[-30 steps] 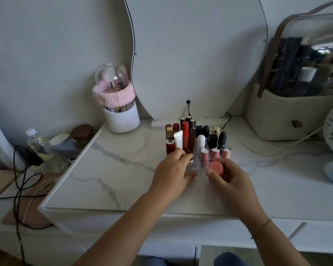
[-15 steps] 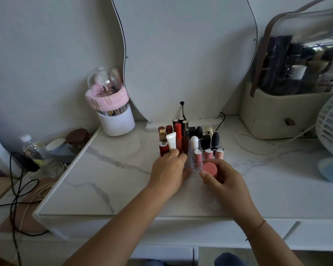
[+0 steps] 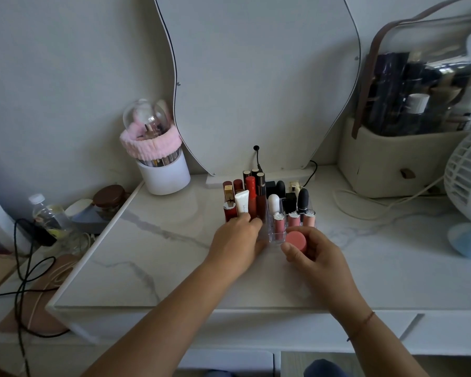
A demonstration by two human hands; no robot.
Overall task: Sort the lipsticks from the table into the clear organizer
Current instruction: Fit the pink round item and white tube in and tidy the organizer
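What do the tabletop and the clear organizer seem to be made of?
Tabletop: marble or a marble-look slab, polished; grey veins and soft reflections show.
Clear organizer: hard transparent plastic, probably acrylic; the lipsticks show through its glossy walls.

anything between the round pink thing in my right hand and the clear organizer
Nothing visible lies between them: the round coral-pink item in the right hand is at the clear plastic organizer's front edge. The nearest front slots already hold three pink tubes; the left hand grips the front left.
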